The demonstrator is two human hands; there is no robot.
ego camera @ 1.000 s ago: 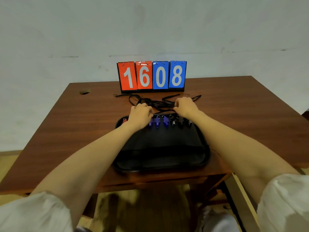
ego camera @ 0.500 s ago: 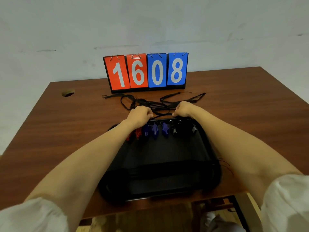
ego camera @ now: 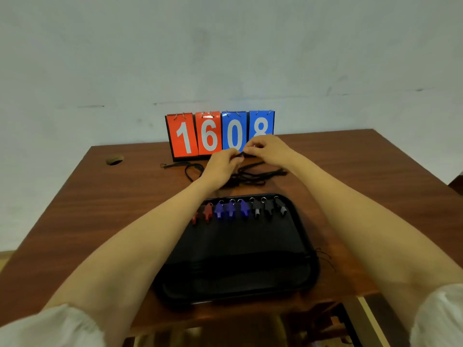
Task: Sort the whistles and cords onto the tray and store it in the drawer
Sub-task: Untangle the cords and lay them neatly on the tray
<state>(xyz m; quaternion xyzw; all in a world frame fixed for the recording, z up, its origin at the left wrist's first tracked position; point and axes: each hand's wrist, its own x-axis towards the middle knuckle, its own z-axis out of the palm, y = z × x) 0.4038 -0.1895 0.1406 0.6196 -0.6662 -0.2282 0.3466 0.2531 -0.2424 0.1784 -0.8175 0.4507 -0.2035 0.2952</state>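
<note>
A black tray (ego camera: 308,269) lies on the table near its front edge. Along the tray's far rim stands a row of whistles: red ones (ego camera: 207,213) at the left, blue ones (ego camera: 231,210) in the middle, black ones (ego camera: 268,209) at the right. Beyond the tray a tangle of black cords (ego camera: 253,175) lies on the wood. My left hand (ego camera: 223,162) and my right hand (ego camera: 263,147) meet above that tangle, both pinching one black cord lifted off the pile, in front of the scoreboard.
A flip scoreboard (ego camera: 220,134) reading 1608 stands at the table's far edge against the wall. A cable hole (ego camera: 114,160) sits at the far left of the brown table (ego camera: 100,221). A thin thread (ego camera: 325,257) lies right of the tray.
Both hands have left the tray's far rim and moved away from me to the cord tangle, where they have lifted a cord. The view has tilted so the tray sits lower.
</note>
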